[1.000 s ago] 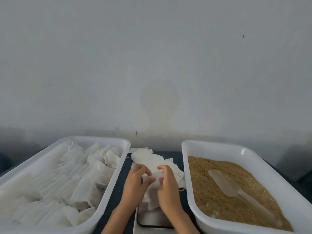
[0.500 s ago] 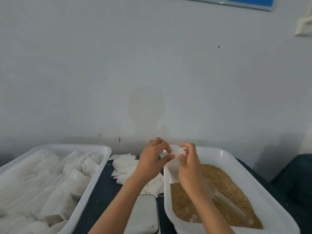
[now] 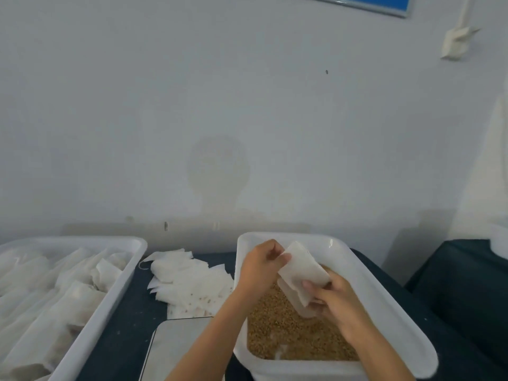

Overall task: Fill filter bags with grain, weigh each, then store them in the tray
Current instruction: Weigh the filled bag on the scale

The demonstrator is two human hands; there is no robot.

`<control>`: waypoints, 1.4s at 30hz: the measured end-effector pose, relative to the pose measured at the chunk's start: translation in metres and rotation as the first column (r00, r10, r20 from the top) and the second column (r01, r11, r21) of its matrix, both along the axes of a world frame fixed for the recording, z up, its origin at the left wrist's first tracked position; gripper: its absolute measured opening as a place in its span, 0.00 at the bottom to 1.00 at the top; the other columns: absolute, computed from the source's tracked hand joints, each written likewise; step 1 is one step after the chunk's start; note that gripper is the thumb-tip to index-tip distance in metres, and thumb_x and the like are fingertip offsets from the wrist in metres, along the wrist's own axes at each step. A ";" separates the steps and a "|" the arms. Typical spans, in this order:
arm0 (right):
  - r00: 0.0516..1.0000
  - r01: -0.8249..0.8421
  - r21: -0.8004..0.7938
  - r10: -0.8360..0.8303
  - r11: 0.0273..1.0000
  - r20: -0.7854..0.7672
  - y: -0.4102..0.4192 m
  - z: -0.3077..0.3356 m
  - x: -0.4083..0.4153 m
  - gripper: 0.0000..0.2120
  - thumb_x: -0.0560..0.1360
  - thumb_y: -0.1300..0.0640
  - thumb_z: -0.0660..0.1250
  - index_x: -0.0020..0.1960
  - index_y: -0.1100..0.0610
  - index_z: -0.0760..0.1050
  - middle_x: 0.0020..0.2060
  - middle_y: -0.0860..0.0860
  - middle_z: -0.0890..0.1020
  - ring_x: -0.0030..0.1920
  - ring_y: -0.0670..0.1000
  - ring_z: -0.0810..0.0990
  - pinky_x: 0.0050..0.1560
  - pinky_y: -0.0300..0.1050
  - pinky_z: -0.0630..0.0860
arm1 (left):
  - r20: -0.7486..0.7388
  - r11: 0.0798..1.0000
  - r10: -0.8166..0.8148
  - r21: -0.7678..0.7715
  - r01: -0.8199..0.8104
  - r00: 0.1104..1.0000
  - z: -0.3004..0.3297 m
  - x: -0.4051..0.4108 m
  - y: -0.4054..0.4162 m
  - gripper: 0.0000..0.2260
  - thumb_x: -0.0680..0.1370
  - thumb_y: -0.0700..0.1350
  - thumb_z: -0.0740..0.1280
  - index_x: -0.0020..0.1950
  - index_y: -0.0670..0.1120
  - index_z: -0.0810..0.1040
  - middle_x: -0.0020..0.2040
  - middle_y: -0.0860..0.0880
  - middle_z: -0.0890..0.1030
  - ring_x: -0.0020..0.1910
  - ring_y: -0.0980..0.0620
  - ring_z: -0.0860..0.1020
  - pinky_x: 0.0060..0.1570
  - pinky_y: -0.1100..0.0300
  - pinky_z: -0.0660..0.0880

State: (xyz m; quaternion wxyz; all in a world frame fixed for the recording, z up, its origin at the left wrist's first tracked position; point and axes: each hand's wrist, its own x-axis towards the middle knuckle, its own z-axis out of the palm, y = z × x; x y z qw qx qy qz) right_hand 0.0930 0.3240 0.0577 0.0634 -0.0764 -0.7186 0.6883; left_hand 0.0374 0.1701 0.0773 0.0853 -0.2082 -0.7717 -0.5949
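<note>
Above grain tub (image 3: pixel 384 292), filter bag (image 3: pixel 303 269) between both hands

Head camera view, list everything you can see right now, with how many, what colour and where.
filter bag in hand: one, white, held over the grain tray by both hands
grain tray: one, white, right of centre, holding brown grain
storage tray: one, white, at left, full of white bags
loose filter bags: a pile, too overlapped to count, white, on the dark table between the trays
scale: one, pale platform, front centre, partly behind the left forearm
table: one, dark
blue-edged board: one, top of the wall
left hand: pinches the bag's upper edge
right hand: grips the bag's lower end
</note>
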 end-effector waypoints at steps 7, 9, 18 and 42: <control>0.989 0.075 0.595 0.018 0.800 -0.149 0.014 0.012 -0.001 0.09 0.70 0.56 0.72 0.44 0.50 0.72 0.39 0.46 0.78 0.39 0.44 0.77 0.33 0.35 0.70 | 0.200 0.996 -0.089 0.011 0.089 0.976 -0.021 -0.002 -0.009 0.09 0.77 0.42 0.66 0.39 0.42 0.70 0.36 0.47 0.70 0.37 0.52 0.66 0.37 0.62 0.63; 0.987 0.082 0.684 0.035 0.725 -0.156 0.017 0.015 -0.002 0.10 0.71 0.56 0.72 0.45 0.49 0.71 0.38 0.45 0.77 0.38 0.42 0.75 0.33 0.34 0.66 | 0.224 0.994 -0.102 -0.007 0.106 0.969 -0.025 -0.003 -0.009 0.10 0.77 0.41 0.65 0.37 0.42 0.69 0.36 0.45 0.69 0.36 0.51 0.67 0.39 0.60 0.64; 0.992 0.057 0.738 0.043 0.673 -0.115 0.021 0.018 -0.001 0.13 0.71 0.57 0.71 0.51 0.46 0.71 0.41 0.41 0.76 0.40 0.40 0.75 0.35 0.34 0.67 | 0.249 0.991 -0.117 -0.039 0.130 0.961 -0.035 -0.006 -0.004 0.09 0.77 0.41 0.65 0.38 0.43 0.70 0.38 0.44 0.73 0.39 0.50 0.71 0.44 0.57 0.70; 0.965 0.101 0.356 -0.005 0.929 -0.261 -0.048 0.010 -0.008 0.07 0.76 0.65 0.65 0.38 0.61 0.73 0.33 0.53 0.83 0.36 0.49 0.83 0.35 0.40 0.79 | -0.183 1.000 0.029 -0.004 -0.030 0.983 -0.015 0.007 -0.045 0.13 0.71 0.33 0.70 0.40 0.51 0.73 0.39 0.56 0.77 0.37 0.59 0.76 0.35 0.65 0.73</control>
